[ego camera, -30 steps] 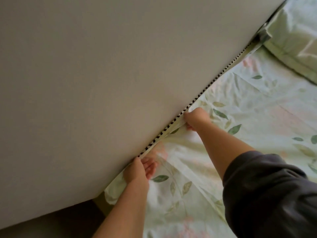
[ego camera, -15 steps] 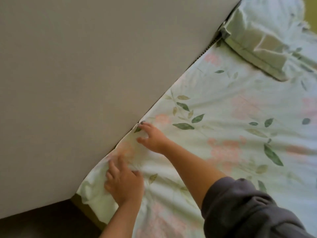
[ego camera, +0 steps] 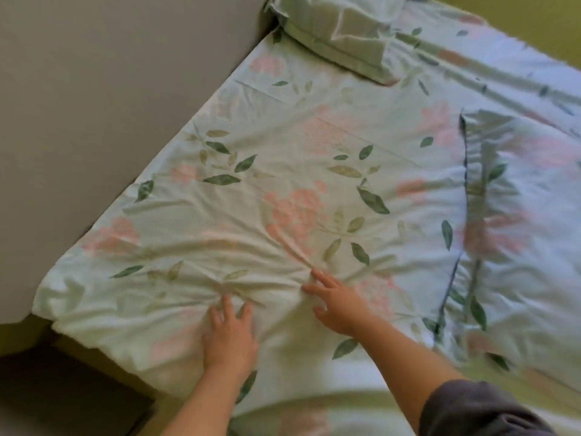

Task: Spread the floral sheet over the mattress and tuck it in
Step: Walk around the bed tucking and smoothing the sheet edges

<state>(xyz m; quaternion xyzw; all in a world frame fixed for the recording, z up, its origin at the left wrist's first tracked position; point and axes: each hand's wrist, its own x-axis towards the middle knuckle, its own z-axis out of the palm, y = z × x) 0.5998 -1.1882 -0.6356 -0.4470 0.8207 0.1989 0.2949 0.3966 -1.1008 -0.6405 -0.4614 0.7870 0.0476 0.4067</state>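
Observation:
A pale green floral sheet (ego camera: 301,158) with pink blossoms and dark leaves covers the mattress, which is hidden beneath it. Along the wall the sheet's edge lies flush. Wrinkles fan out from the near part of the bed. My left hand (ego camera: 229,335) lies flat on the sheet near the bed's near corner, fingers spread. My right hand (ego camera: 338,305) presses the sheet a little to the right, fingers straight and pointing up-left. Neither hand holds any cloth.
A grey wall (ego camera: 94,105) runs along the bed's left side. A matching pillow (ego camera: 339,36) sits at the far corner. Another floral pillow (ego camera: 515,234) with a dark-trimmed edge lies on the right. Dark floor (ego camera: 56,394) shows at the lower left.
Both hands left the gap by the wall and moved toward me onto the top of the sheet. The view swung right and now takes in most of the bed.

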